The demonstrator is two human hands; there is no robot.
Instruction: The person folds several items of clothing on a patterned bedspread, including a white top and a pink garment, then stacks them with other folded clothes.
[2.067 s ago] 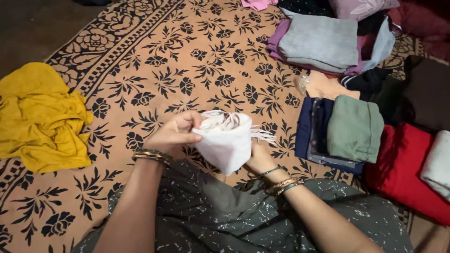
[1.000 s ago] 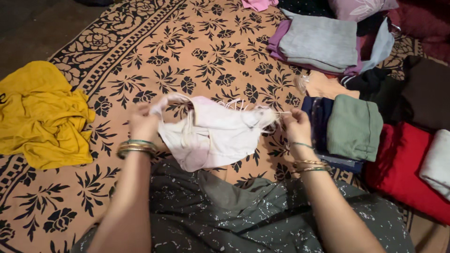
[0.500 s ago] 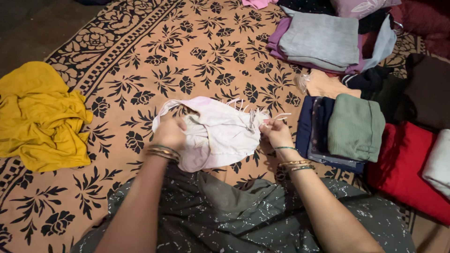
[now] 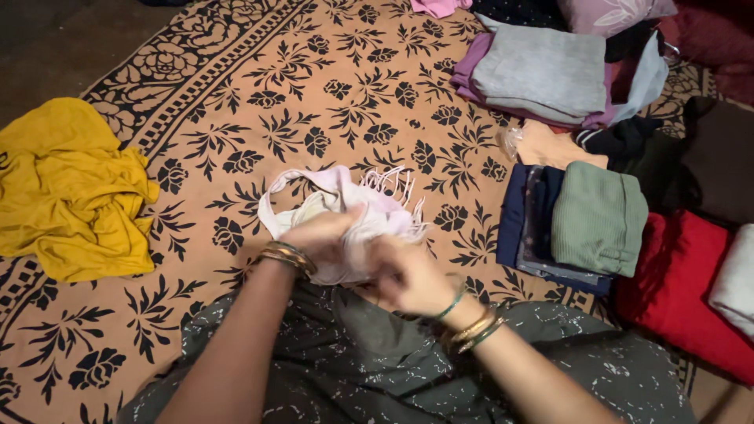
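Floral mat [image 4: 259, 94] under folded clothes [image 4: 542, 67]

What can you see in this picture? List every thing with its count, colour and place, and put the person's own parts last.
Mat: one, tan with black flowers, under everything.
Heap: one, yellow, crumpled, left edge.
Cloth: one, white, fringed, centre, in both hands.
Grey stack: one, grey over purple, top right.
Green fold: one, green, on navy cloth, right.
Red fold: one, red, far right.
Left hand: one, bangled, gripping cloth.
Right hand: one, bangled, gripping cloth.
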